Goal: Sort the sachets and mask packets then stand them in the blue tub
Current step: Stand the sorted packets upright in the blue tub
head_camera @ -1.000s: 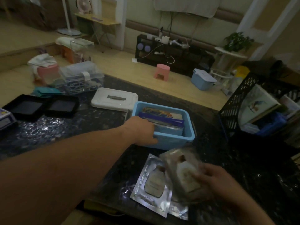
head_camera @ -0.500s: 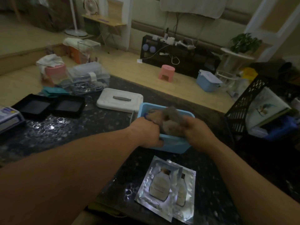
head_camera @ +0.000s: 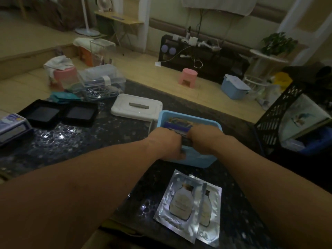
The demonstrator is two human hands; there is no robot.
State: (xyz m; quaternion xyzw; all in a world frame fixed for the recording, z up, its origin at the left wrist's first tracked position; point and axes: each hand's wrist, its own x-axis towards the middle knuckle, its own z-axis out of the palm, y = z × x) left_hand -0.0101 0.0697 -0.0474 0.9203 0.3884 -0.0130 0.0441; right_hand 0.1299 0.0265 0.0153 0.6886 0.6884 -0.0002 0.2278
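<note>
The blue tub (head_camera: 197, 159) stands mid-table with several packets (head_camera: 177, 122) upright inside it. My left hand (head_camera: 166, 143) is at the tub's near left edge, thumb on the outside of the front wall and fingers curled over the rim. Beside it, my right hand (head_camera: 203, 137) reaches into the tub holding a mask packet (head_camera: 186, 141), of which only a dark strip shows between the hands. Two silver mask packets (head_camera: 179, 202) (head_camera: 209, 211) lie flat and overlapping on the dark table in front of the tub.
A white lid (head_camera: 136, 107) lies just left of the tub. Two black trays (head_camera: 43, 114) (head_camera: 80, 114) and a small box (head_camera: 12, 126) sit at the left. A clear container (head_camera: 102, 81) stands behind them. A black mesh crate (head_camera: 280, 119) with books fills the right side.
My right hand lifted one silver packet off the table, carried it to the tub and has pushed it down among the others. My left hand stayed at the tub's front rim.
</note>
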